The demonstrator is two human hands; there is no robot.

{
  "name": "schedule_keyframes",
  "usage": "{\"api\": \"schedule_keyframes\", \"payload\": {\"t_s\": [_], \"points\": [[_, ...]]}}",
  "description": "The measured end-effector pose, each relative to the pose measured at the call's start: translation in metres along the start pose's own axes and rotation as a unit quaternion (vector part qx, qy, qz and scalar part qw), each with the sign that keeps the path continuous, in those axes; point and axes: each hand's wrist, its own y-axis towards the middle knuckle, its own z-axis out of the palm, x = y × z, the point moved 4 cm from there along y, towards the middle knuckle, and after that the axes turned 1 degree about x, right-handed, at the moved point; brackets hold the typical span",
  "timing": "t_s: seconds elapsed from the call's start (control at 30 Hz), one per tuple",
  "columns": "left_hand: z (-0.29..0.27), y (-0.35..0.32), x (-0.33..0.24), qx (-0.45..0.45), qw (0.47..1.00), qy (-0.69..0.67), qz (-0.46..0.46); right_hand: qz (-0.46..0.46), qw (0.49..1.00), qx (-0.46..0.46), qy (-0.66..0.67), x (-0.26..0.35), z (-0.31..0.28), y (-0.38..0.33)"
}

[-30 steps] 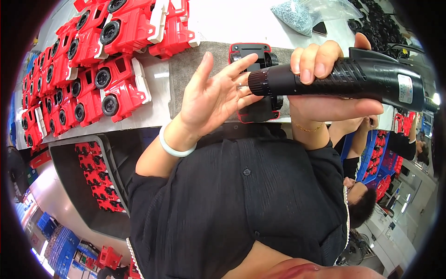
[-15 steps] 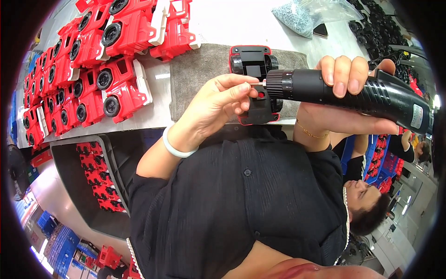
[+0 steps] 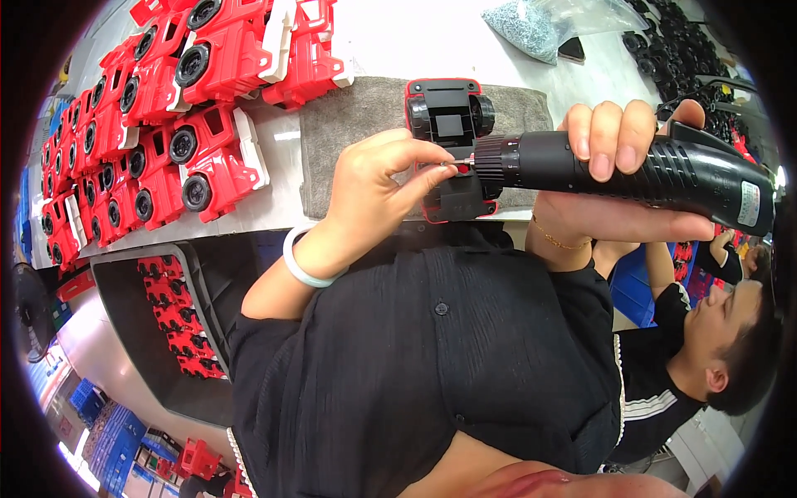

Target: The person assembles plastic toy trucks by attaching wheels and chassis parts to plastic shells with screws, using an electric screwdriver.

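My right hand is wrapped round a black electric screwdriver, held level with its tip to the left. At that tip my left hand pinches thumb and forefinger together by the thin metal bit. Whatever sits between those fingertips is too small to make out. Below the tool a red toy vehicle with black wheels lies underside up on a grey cloth. My left fingers and the screwdriver hide its middle.
Stacked red toy vehicle bodies fill the table's left. A clear bag of small metal pieces lies at the back, with black parts to its right. A grey bin stands below the left edge. A co-worker is at the right.
My left hand has turned, its other fingers now curled out of sight behind the pinch. The screwdriver's tip has dipped slightly. The co-worker has come further into view.
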Motion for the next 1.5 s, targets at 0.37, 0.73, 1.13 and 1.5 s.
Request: {"api": "schedule_keyframes", "payload": {"t_s": [0.37, 0.73, 1.13, 1.5], "points": [[0.008, 0.004, -0.001, 0.004, 0.991, 0.124, 0.053, 0.026, 0.993, 0.056, -0.105, -0.008, 0.003, -0.002], [0.019, -0.007, 0.005, 0.131, 0.96, 0.249, 0.014, -0.124, 0.958, 0.041, 0.257, -0.064, -0.044, 0.056], [0.023, -0.007, 0.017, 0.149, 0.97, 0.192, -0.01, 0.037, 0.941, -0.039, -0.333, -0.05, -0.041, 0.042], [0.025, -0.007, 0.018, 0.15, 0.975, 0.164, -0.022, -0.113, 0.985, 0.097, 0.083, -0.079, -0.052, 0.047]]}}
